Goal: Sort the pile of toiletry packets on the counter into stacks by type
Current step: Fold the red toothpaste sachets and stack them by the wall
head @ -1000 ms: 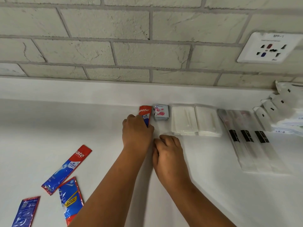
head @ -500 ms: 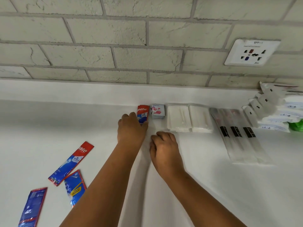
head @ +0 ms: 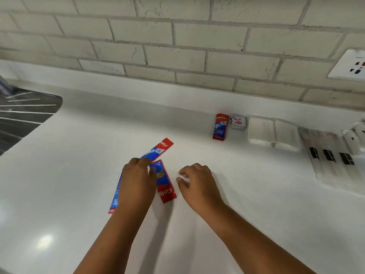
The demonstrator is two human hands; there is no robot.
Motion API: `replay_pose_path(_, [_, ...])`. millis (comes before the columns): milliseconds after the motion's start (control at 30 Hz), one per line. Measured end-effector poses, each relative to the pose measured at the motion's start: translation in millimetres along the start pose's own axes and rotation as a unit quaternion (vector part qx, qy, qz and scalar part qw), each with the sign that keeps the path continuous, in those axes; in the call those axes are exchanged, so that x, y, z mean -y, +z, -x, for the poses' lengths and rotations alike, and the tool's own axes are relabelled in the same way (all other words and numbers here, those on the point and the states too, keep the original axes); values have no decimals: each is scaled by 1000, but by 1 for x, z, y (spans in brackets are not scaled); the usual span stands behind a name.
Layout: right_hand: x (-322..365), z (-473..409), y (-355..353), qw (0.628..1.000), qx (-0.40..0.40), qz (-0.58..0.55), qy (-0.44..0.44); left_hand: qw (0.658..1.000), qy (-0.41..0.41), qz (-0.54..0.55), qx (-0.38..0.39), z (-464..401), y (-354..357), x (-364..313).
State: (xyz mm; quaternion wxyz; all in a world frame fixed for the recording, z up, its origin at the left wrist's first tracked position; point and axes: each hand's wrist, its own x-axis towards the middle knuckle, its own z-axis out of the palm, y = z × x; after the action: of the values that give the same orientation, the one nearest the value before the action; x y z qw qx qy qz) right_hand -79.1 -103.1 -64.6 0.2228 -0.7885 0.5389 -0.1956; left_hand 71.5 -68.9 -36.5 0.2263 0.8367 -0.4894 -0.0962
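While the left hand (head: 136,182) presses on a long toothpaste packet (head: 158,150), the right hand (head: 197,180) hovers loosely curled, holding nothing.

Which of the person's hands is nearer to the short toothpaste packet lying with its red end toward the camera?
Left. The left hand lies over the short toothpaste packet, its fingers on the blue end. The right hand hovers just to the packet's right, apart from it.

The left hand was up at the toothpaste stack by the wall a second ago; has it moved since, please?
Yes. The left hand has come back from the toothpaste stack toward the person, onto the long toothpaste packet.
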Motion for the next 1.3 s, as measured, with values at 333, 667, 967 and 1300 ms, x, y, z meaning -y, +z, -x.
replay_pose_path(333, [35, 23, 33, 996, 20, 67, -63, 992, -60, -98, 50, 34, -25, 74])
replay_pose_path(667, [21, 41, 14, 984, -6, 160, -73, 995, 30, -74, 66, 48, -35, 82])
replay_pose_path(967, [-12, 35, -8, 986, 69, 127, -77, 996, 4, 31, 80, 38, -37, 82])
replay_pose_path(1300, [-49, 33, -23, 984, 114, 73, -114, 957, 71, 193, 207, 14, -60, 57])
